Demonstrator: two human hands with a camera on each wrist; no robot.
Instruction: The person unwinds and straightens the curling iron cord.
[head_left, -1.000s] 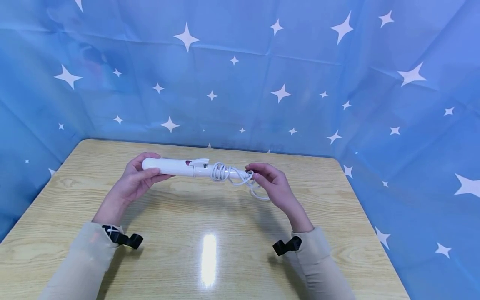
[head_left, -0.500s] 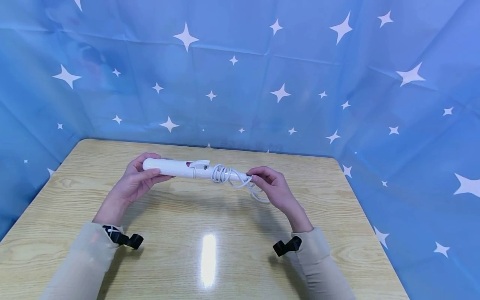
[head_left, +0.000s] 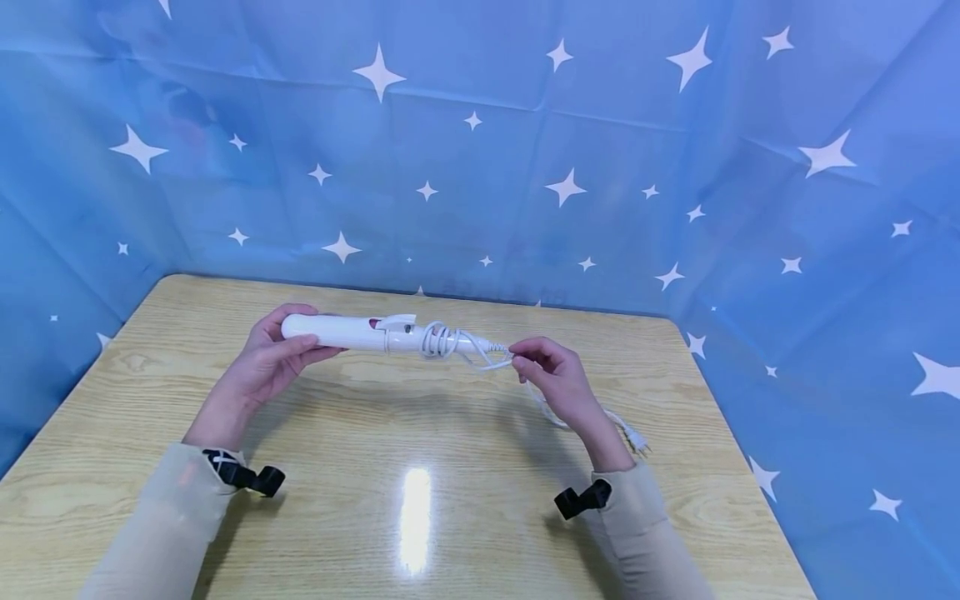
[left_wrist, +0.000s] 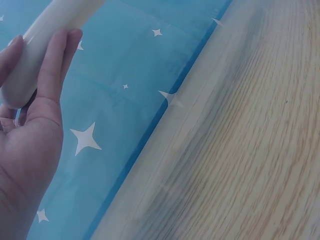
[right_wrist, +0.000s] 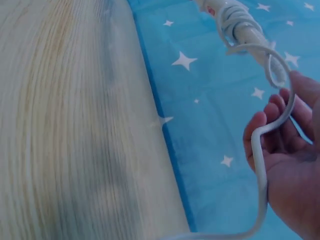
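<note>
A white curling iron (head_left: 337,331) is held level above the wooden table, its barrel toward the left and its handle toward the right. My left hand (head_left: 273,354) grips the barrel end, thumb in front and fingers behind; the left wrist view shows the same barrel (left_wrist: 30,65) between the fingers. White cord (head_left: 435,340) is looped around the handle. At the handle's tail, my right hand (head_left: 558,379) pinches the cord with thumb and fingertips. In the right wrist view, a loose length of cord (right_wrist: 260,165) runs down across the palm. Its plug (head_left: 637,442) hangs beside the right wrist.
The wooden table (head_left: 360,517) lies under both hands, with a bright light reflection near its front. A blue curtain (head_left: 480,217) with white stars stands behind the table and along its sides. Black wrist cameras (head_left: 243,477) are strapped over the sleeves.
My right hand has shifted slightly right, away from the handle's tail. More cord now hangs loose, and the plug has come into view by the right wrist. The left hand stays nearly still.
</note>
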